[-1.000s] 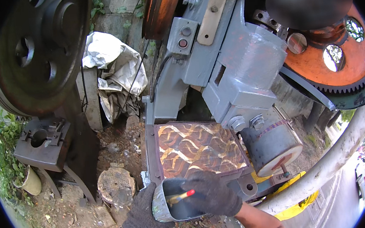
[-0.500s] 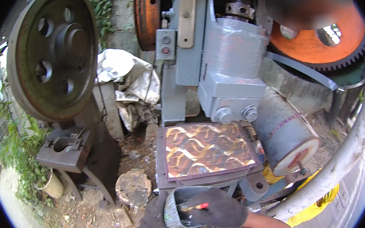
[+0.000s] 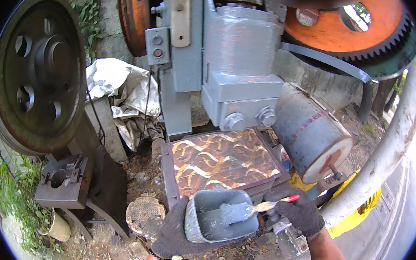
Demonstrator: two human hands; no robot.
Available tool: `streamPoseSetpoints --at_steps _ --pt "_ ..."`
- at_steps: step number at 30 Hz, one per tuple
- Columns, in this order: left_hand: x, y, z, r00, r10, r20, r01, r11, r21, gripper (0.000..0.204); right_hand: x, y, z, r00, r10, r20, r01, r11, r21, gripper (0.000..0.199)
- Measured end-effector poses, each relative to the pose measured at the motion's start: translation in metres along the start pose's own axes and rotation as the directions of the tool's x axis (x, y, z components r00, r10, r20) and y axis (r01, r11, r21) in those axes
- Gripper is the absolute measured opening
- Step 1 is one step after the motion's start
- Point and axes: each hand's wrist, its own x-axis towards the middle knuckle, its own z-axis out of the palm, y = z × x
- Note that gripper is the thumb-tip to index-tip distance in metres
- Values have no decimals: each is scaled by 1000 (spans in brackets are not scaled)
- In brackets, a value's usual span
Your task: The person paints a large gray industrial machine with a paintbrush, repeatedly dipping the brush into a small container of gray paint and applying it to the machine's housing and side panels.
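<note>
In a dark glove, my left hand (image 3: 173, 233) grips a paint-smeared, open-topped container (image 3: 191, 225) from its left side and underneath. Grey paint coats the inside of this container. My gloved right hand (image 3: 302, 214) is closed around the red-tipped end of a paintbrush (image 3: 269, 205). The brush's grey, paint-covered bristles rest inside the container, against or just above its inner wall; I cannot tell which. Beyond my hands stands a large grey-painted press (image 3: 241, 53), with a brown patterned sheet (image 3: 225, 160) lying on its bed.
To the left stands a dark machine with a big flywheel (image 3: 40, 75). A round stump-like block (image 3: 145, 215) sits on the dirt. At the right are a metal drum (image 3: 312, 131), a pale slanting pipe (image 3: 371, 190), yellow sheeting (image 3: 358, 211) and an orange gear wheel (image 3: 338, 29).
My right hand has moved right and up, drawing the brush into clear sight, with its bristles in the container. The view has shifted, so the machines appear further left.
</note>
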Motion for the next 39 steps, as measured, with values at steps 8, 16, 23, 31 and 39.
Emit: streamPoseSetpoints --at_steps 8,16,23,31,39 --pt "36 -64 -31 993 102 54 -102 995 2 126 55 21 56 910 -217 -353 131 959 -252 12" --pt "77 -155 -76 976 202 82 -197 979 -60 132 89 -14 111 966 78 -247 -107 989 -107 29" --pt "117 -207 -48 943 317 99 -279 918 -282 132 115 4 145 802 79 -592 -171 980 -101 22" --pt "154 -235 -4 918 362 160 -251 846 -471 137 116 -33 148 691 253 -677 -292 955 59 36" --pt "165 -269 22 880 349 323 -70 767 -638 140 128 -33 144 821 151 -551 -260 958 -125 39"
